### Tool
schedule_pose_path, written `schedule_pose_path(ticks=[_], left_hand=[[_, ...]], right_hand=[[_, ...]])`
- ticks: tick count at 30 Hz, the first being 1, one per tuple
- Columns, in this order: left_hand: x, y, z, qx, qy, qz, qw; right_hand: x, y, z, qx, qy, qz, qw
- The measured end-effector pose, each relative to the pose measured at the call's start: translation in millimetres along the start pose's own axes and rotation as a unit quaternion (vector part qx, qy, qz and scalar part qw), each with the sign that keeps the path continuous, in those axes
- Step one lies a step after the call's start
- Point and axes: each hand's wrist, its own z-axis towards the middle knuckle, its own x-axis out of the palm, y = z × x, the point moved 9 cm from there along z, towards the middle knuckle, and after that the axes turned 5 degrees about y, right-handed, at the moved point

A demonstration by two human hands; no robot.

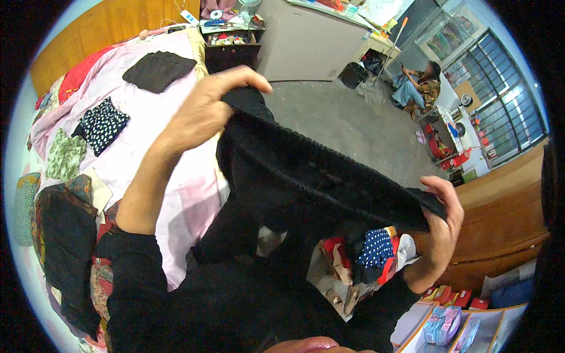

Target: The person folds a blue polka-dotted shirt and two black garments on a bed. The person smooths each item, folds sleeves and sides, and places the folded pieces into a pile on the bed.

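Note:
A black cloth garment [309, 176] is stretched between my two hands in front of my body. My left hand [198, 110] grips its upper left end, the index finger extended over the cloth. Lower and to the right, my right hand [443, 216] holds the other end, with the fabric between thumb and fingers. A gathered, ribbed edge runs along the top from one hand to the other. The garment's lower part merges with my black top, so its full shape cannot be told.
Left, a bed [145, 128] with a pink sheet bears a folded dark garment [159, 70], a black-and-white patterned cloth [103, 125] and a green cloth [66, 154]. Clothes, including a dotted navy cloth [375, 249], lie low right. A person [421, 88] sits across the concrete floor [335, 119].

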Motion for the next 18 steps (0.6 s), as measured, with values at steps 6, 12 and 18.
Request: schedule_pose_path(ticks=[6,12,18], left_hand=[[74.7,197.9,31.5,-0.362,0.012,-0.146,0.921],[-33.6,182.9,142.6,-0.112,-0.255,-0.137,0.951],[-191.7,86.5,128.0,0.114,-0.306,-0.337,0.883]], right_hand=[[64.6,-143.3,90.7,0.136,0.075,-0.022,0.988],[39.2,-47.2,166.0,-0.025,-0.022,-0.065,0.997],[69.8,116.8,115.6,-0.155,-0.039,0.016,0.987]])
